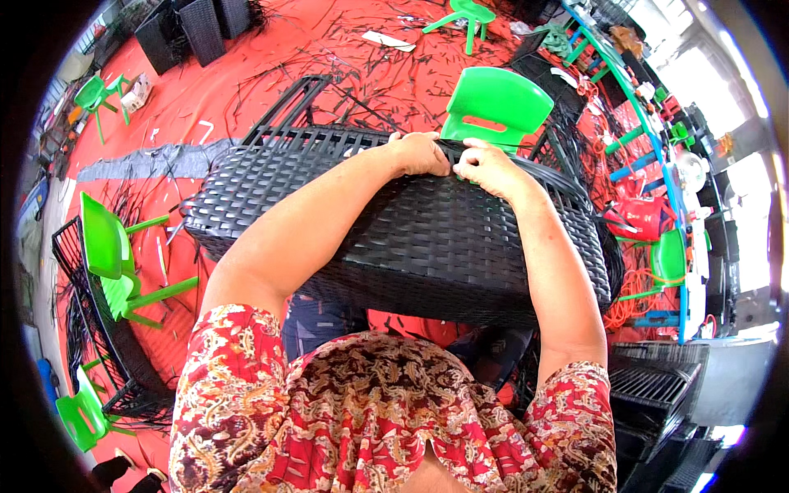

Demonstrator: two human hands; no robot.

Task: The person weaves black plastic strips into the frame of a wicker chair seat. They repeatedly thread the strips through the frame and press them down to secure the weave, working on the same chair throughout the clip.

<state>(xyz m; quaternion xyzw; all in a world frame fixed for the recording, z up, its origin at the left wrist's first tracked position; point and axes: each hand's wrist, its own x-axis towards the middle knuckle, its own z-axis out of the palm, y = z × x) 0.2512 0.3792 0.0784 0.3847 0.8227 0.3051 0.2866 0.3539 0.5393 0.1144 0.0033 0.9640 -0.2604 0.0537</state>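
A large black wicker furniture piece lies across my lap, its woven faces toward me. Both hands meet at its far upper edge. My left hand is closed, fingertips pressed on the weave at that edge. Right beside it, my right hand pinches with thumb and forefinger. A black wicker strip shows between the two hands, and its ends are hidden by the fingers. At the piece's far left, bare black frame bars stick out beyond the woven part.
A green chair stands just beyond my hands. Another green chair is at the left beside a black frame. Black strip scraps litter the red floor covering. Stacked black wicker pieces stand far left; a blue-edged bench runs along the right.
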